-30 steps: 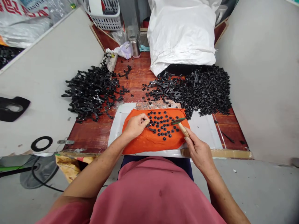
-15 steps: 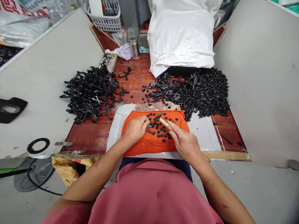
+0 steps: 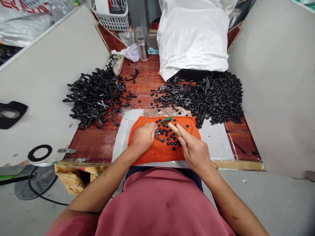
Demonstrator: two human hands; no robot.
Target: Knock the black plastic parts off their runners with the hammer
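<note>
An orange cloth lies in front of me, covered with several small black round parts. My left hand rests on the cloth with its fingers pinched on a small black piece at the left edge of the parts. My right hand grips the wooden handle of a small hammer, whose green head hangs over the parts close to the left fingertips.
A pile of black strap-like parts lies to the left, and a heap of black round parts to the right. A white sack stands behind. White sheet under the cloth. Steel flask and basket at back.
My right hand swung the hammer from the right side of the cloth leftward, over the parts near my left fingers. The left hand stayed almost in place.
</note>
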